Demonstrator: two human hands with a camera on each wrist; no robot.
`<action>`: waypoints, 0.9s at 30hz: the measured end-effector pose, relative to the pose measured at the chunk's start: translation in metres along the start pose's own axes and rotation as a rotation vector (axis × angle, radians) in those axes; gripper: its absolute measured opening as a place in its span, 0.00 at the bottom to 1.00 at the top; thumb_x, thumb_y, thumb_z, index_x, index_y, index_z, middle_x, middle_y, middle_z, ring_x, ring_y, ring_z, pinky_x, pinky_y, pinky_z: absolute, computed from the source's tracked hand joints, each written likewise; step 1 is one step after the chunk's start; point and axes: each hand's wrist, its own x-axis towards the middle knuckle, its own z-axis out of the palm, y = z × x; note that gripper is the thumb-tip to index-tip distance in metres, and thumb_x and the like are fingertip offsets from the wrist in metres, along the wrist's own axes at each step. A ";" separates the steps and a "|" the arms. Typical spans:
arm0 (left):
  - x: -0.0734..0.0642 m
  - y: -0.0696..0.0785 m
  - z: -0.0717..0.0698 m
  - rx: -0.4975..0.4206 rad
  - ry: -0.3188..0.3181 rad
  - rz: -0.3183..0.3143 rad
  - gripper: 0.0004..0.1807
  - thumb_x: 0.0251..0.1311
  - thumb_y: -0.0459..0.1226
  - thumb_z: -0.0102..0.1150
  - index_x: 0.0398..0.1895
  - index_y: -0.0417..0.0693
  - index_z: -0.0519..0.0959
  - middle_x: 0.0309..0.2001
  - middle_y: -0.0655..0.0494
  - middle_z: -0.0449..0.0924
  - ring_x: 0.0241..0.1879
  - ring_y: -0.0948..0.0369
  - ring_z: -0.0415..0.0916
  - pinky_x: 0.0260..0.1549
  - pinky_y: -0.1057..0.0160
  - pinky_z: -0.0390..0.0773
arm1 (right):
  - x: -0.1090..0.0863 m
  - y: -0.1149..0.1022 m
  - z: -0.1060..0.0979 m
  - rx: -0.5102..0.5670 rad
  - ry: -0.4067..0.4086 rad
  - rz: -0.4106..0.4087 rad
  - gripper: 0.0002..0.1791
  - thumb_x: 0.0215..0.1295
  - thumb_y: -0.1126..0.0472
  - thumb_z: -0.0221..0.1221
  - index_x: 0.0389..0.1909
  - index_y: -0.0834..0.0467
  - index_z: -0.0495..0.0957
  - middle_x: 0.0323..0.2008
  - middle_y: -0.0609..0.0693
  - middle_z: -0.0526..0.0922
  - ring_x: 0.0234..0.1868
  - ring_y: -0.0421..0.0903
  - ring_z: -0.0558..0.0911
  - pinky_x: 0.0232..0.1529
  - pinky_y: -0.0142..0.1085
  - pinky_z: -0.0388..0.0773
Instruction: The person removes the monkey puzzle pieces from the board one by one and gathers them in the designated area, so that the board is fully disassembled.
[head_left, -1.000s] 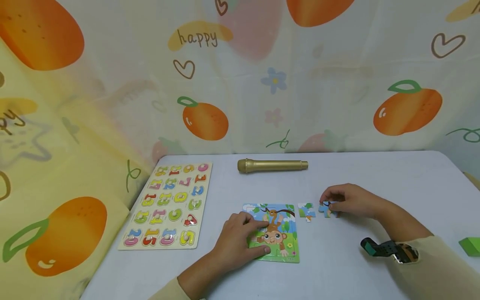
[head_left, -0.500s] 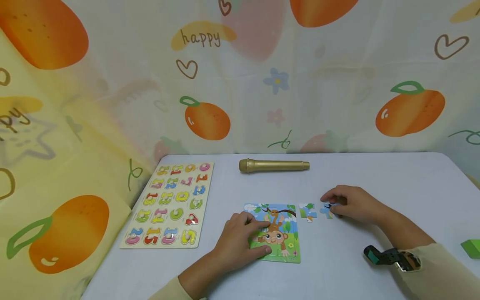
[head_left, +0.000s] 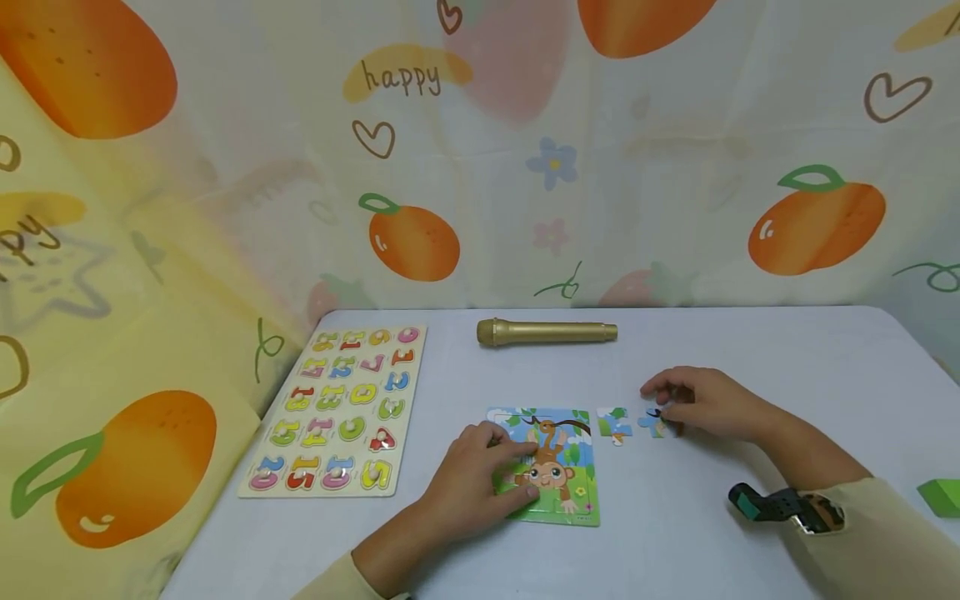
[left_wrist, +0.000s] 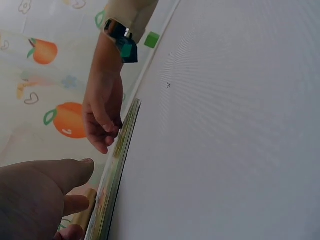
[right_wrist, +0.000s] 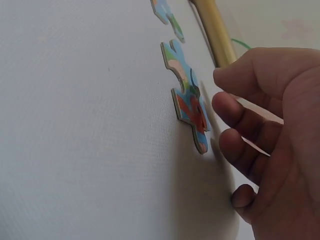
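A pale cloth (head_left: 645, 125) printed with oranges, hearts and the word "happy" rises beyond the monkey puzzle (head_left: 561, 468), and a white desk (head_left: 675, 542) spreads under and around it. The number board (head_left: 333, 408), filled with colourful numerals, lies to the puzzle's left, well apart from it. The puzzle itself lies flat on the desk, its monkey hanging from a branch. Across its left side rests the left hand (head_left: 468, 479), thumb and index finger spread apart. The right hand (head_left: 708, 404) is to the puzzle's right, fingers loosely curved and parted; whether a fingertip touches anything cannot be told. A gold microphone (head_left: 547, 332) lies beyond the puzzle, and a green block (head_left: 940, 497) well to its right. Just right of the puzzle is a blue-and-green puzzle piece (head_left: 615, 422); farther right, beside the right hand's fingers, lies a blue puzzle piece with a red patch (right_wrist: 195, 112).
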 end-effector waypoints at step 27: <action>0.012 0.012 0.011 0.040 0.007 0.087 0.27 0.63 0.52 0.76 0.66 0.65 0.86 0.43 0.67 0.69 0.42 0.65 0.63 0.45 0.61 0.67 | 0.043 -0.047 0.024 -0.015 -0.074 -0.254 0.18 0.69 0.67 0.64 0.58 0.52 0.85 0.51 0.47 0.87 0.52 0.50 0.81 0.54 0.50 0.77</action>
